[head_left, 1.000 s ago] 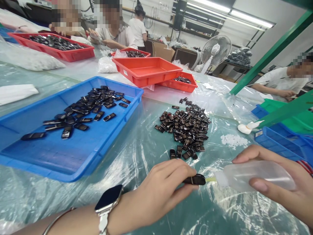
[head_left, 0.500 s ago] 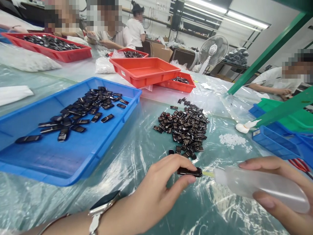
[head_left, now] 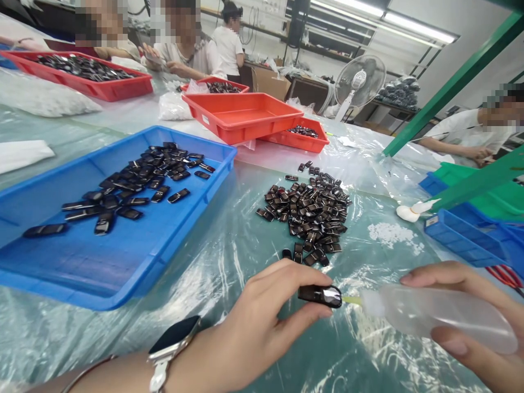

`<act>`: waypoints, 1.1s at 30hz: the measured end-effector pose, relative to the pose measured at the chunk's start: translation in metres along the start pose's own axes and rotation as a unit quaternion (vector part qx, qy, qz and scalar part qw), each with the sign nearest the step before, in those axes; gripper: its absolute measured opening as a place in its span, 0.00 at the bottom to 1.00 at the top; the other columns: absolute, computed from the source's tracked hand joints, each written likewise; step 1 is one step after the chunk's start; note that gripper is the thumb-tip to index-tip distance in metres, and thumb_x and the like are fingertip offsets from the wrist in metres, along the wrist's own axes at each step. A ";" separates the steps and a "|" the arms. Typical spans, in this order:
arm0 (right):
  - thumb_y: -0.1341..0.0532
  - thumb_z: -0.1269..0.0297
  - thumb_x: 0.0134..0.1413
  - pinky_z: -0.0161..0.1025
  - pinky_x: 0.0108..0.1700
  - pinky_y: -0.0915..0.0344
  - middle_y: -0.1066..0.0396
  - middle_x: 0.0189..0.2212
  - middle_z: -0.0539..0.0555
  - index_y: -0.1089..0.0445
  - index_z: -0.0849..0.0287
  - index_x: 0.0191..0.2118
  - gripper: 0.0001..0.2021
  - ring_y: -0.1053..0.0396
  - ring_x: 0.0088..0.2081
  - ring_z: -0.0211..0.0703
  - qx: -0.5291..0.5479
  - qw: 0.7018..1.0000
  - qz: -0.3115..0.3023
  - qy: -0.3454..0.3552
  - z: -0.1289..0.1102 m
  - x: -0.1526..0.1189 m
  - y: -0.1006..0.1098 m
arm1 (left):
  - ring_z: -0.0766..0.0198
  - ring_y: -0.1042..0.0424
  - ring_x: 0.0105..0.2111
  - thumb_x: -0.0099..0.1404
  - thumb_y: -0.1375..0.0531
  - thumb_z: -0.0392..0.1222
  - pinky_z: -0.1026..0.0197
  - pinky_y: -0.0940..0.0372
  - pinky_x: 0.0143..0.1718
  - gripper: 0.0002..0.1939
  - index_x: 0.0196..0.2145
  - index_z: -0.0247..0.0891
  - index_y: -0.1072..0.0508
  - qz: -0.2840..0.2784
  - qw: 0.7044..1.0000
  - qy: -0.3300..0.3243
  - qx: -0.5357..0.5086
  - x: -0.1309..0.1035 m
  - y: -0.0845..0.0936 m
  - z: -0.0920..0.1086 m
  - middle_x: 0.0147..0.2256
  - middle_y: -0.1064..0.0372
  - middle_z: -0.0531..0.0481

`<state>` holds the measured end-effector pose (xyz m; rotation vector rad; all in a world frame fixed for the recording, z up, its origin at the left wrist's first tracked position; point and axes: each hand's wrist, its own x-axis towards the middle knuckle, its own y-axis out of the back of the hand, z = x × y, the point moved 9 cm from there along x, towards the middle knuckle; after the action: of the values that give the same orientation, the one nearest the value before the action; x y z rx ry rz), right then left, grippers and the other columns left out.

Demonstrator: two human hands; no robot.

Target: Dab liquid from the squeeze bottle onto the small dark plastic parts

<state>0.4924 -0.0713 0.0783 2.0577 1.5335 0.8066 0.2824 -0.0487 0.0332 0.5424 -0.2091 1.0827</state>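
Observation:
Between its thumb and fingers, my left hand (head_left: pixel 266 322) pinches a small glossy black piece (head_left: pixel 320 295) by its long edges. My right hand (head_left: pixel 475 316) is wrapped round a translucent white squeeze bottle (head_left: pixel 446 316) lying sideways, its thin yellow-green nozzle (head_left: pixel 352 300) pointing at the rounded right end of the piece; whether they touch cannot be told. Just beyond my left hand lies a heap of similar black pieces (head_left: pixel 311 210). More black pieces (head_left: pixel 153 169) are scattered in a blue tray (head_left: pixel 172 240) on the left.
Red trays (head_left: pixel 245 112) stand at the back, some with black parts. Small white bits (head_left: pixel 391 234) lie on the plastic-covered table (head_left: pixel 221 273). At right are a green post (head_left: pixel 454 82), blue bins (head_left: pixel 466 234) and red-handled pliers (head_left: pixel 505 277). Other people sit across the table.
The black piece has turned in my left fingers, so a shiny face now shows. The bottle and its nozzle have shifted slightly right and down.

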 end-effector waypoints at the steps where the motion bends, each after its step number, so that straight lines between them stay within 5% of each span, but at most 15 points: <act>1: 0.39 0.29 0.38 0.38 0.18 0.40 0.28 0.25 0.42 0.29 0.30 0.31 0.18 0.33 0.17 0.43 0.002 1.000 0.001 0.001 0.000 0.000 0.000 | 0.65 0.28 0.44 0.70 0.40 0.37 0.65 0.33 0.43 0.12 0.50 0.43 0.33 -0.001 1.000 -0.001 -0.001 0.000 0.000 0.000 0.44 0.29 0.52; 33: 0.34 0.31 0.32 0.39 0.16 0.40 0.27 0.23 0.46 0.26 0.37 0.29 0.20 0.34 0.16 0.46 0.056 0.998 -0.001 -0.016 0.008 0.003 -0.002 | 0.64 0.27 0.42 0.69 0.39 0.38 0.63 0.32 0.42 0.11 0.49 0.44 0.32 0.004 1.000 0.006 -0.005 0.001 -0.001 -0.001 0.43 0.28 0.51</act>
<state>0.4971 -0.0681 0.0711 2.1376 1.5963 0.6968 0.2833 -0.0477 0.0322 0.5267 -0.2072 1.0918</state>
